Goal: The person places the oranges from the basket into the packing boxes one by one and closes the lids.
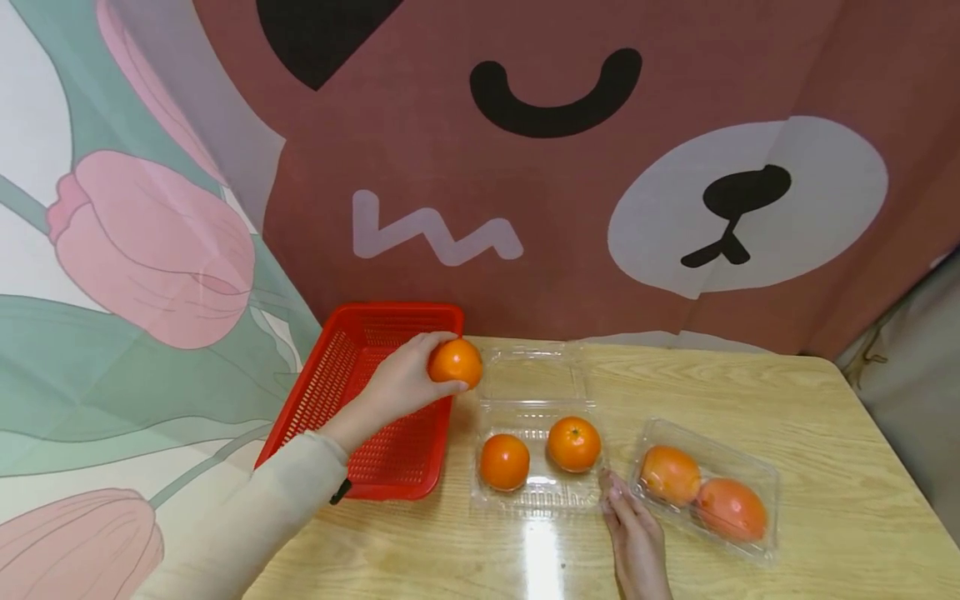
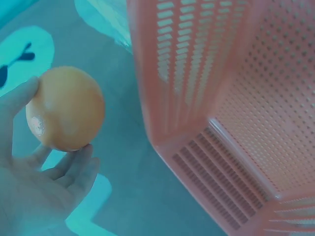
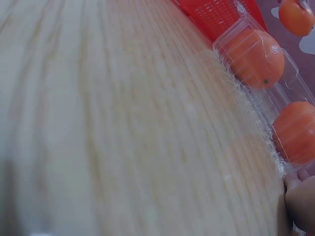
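Note:
My left hand (image 1: 411, 371) grips an orange (image 1: 456, 364) between thumb and fingers, raised beside the right rim of a red plastic basket (image 1: 444, 467). The left wrist view shows this same orange (image 2: 66, 108) with the basket wall to its right. A clear plastic clamshell container (image 1: 538, 500) lies with its lid folded back, and two oranges (image 1: 504, 462) sit apart inside it. At its front right corner, my right hand (image 1: 637, 533) pinches the rim with its fingertips. In the right wrist view that hand (image 3: 301, 201) is partly cut off by the frame edge.
To the right stands a second clear container (image 1: 772, 508), closed, with two orange-red fruits (image 1: 731, 508) inside. All of this rests on a wood-grain table (image 1: 847, 442). A printed curtain (image 1: 420, 150) hangs directly behind the table, and another covers the left side.

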Action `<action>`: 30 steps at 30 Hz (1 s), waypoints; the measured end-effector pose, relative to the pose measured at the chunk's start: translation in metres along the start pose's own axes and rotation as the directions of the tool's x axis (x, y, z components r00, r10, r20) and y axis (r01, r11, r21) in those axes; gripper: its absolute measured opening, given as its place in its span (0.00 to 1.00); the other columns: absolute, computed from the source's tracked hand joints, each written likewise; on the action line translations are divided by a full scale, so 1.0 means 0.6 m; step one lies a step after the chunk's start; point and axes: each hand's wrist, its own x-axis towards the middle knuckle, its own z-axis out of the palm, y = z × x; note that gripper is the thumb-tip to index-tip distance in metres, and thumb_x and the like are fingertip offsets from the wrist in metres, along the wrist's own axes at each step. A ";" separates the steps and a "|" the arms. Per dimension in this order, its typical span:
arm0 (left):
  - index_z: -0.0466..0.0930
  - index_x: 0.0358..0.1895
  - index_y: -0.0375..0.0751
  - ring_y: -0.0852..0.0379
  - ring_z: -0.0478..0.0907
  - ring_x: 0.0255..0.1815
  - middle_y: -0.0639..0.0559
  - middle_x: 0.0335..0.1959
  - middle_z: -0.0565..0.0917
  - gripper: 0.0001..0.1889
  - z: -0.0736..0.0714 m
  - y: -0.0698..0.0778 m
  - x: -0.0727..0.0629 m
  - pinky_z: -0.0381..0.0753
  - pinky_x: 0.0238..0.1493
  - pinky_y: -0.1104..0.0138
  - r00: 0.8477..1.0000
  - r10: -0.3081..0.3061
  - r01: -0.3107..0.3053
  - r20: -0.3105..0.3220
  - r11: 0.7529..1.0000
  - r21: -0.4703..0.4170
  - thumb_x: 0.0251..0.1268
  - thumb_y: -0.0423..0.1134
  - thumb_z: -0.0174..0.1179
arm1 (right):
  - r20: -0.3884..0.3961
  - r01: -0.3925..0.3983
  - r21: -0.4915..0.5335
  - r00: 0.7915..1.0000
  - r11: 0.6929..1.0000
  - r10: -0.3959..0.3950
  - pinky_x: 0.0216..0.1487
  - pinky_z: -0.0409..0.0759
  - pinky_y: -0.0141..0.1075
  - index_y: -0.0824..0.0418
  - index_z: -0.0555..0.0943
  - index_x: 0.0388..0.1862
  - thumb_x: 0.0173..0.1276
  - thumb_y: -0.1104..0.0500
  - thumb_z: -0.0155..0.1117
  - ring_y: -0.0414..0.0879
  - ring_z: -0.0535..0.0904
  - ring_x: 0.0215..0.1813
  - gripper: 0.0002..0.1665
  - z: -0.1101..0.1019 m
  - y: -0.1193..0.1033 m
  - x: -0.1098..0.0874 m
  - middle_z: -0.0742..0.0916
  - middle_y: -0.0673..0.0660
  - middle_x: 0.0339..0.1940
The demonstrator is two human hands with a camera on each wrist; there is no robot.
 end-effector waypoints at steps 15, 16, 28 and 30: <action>0.72 0.67 0.52 0.52 0.77 0.56 0.52 0.62 0.77 0.38 0.043 0.061 -0.028 0.77 0.53 0.55 0.962 0.232 -0.257 0.145 0.948 0.189 0.52 0.57 0.73 | -0.013 -0.019 -0.008 1.000 1.000 0.018 0.56 0.75 0.24 0.52 0.84 0.53 0.77 0.63 0.54 0.30 0.77 0.57 0.14 0.001 0.000 -0.001 0.85 0.40 0.52; 0.72 0.66 0.52 0.52 0.77 0.55 0.52 0.62 0.77 0.37 0.046 0.065 -0.030 0.78 0.53 0.55 0.956 0.250 -0.278 0.154 0.939 0.200 0.53 0.57 0.73 | -0.011 -0.019 -0.001 1.000 1.000 0.019 0.56 0.75 0.24 0.53 0.84 0.53 0.77 0.63 0.54 0.30 0.77 0.57 0.14 0.001 0.000 -0.001 0.85 0.40 0.52; 0.76 0.64 0.50 0.53 0.79 0.53 0.54 0.55 0.81 0.35 0.082 0.100 -0.045 0.75 0.58 0.57 0.873 0.405 -0.479 0.271 0.814 0.328 0.54 0.58 0.72 | -0.009 -0.003 -0.023 1.000 1.000 0.003 0.55 0.75 0.25 0.56 0.83 0.57 0.77 0.62 0.55 0.30 0.77 0.58 0.15 0.001 0.000 -0.002 0.85 0.41 0.54; 0.76 0.64 0.50 0.53 0.78 0.53 0.53 0.55 0.81 0.35 0.087 0.106 -0.046 0.74 0.58 0.57 0.860 0.405 -0.498 0.309 0.798 0.340 0.54 0.59 0.71 | -0.019 0.001 -0.030 1.000 1.000 -0.002 0.54 0.75 0.25 0.58 0.83 0.57 0.77 0.62 0.55 0.31 0.77 0.58 0.15 0.002 0.000 -0.002 0.85 0.42 0.55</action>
